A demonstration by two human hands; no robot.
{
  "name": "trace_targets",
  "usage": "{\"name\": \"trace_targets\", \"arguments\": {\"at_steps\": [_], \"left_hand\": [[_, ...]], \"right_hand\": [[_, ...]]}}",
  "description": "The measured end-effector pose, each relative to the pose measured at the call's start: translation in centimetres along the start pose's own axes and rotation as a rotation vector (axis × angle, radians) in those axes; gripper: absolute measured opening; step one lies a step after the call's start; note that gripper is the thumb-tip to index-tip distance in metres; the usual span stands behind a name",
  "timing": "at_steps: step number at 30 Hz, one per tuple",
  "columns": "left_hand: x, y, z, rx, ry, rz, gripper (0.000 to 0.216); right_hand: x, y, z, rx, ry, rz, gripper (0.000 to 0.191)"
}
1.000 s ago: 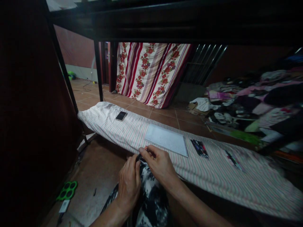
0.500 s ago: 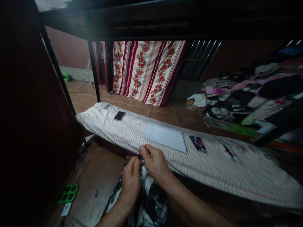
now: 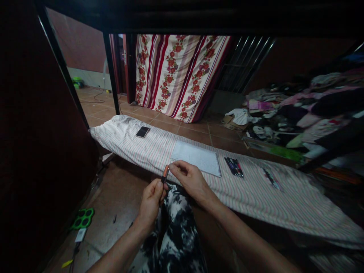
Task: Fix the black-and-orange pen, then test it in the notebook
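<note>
The room is dim, with dull, greyish light. The curtain [image 3: 170, 76] and the left end of the surface [image 3: 159, 148] are the brightest parts. The big panel [image 3: 36, 144] on the left and the beam [image 3: 199, 19] up top are almost black. Thin white shines run down the metal bars [image 3: 246, 62], and the floor [image 3: 99, 233] has a pale, soft glow at the lower left. Dark shadow sits under the surface. The hands [image 3: 192, 181] look a bit fuzzy, and the small stick [image 3: 165, 172] is soft too. The clothes pile [image 3: 307, 108] is murky. Near the edges, things look stretched.
</note>
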State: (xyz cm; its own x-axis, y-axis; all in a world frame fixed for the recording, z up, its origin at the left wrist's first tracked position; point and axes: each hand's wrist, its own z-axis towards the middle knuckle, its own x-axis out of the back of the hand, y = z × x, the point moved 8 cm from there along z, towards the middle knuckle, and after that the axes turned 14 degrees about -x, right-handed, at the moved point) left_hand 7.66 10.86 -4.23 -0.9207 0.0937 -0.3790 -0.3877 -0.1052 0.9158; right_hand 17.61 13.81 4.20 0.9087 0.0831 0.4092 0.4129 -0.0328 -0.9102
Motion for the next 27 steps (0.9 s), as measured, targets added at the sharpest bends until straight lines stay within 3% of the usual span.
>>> {"name": "trace_targets", "arguments": {"at_steps": [9,16,23,27], "left_hand": [[-0.2,-0.5,0.2,-0.003,-0.013,0.013,0.045],[-0.4,0.0,0.0,0.073,-0.045,-0.044,0.046],[-0.5,0.5,-0.3,0.080,-0.059,-0.085,0.044],[-0.3,0.6,-0.2,0.060,-0.044,-0.044,0.046]], "right_hand": [[0.4,0.5,0.2,-0.020,-0.002,0.066,0.022],[0.4,-0.1,0.3,-0.008,-0.031,0.069,0.019],[-0.2,-0.8,0.1,0.072,-0.028,-0.003,0.014],[0.0,-0.7,0.0,0.064,0.010,-0.067,0.022]]}}
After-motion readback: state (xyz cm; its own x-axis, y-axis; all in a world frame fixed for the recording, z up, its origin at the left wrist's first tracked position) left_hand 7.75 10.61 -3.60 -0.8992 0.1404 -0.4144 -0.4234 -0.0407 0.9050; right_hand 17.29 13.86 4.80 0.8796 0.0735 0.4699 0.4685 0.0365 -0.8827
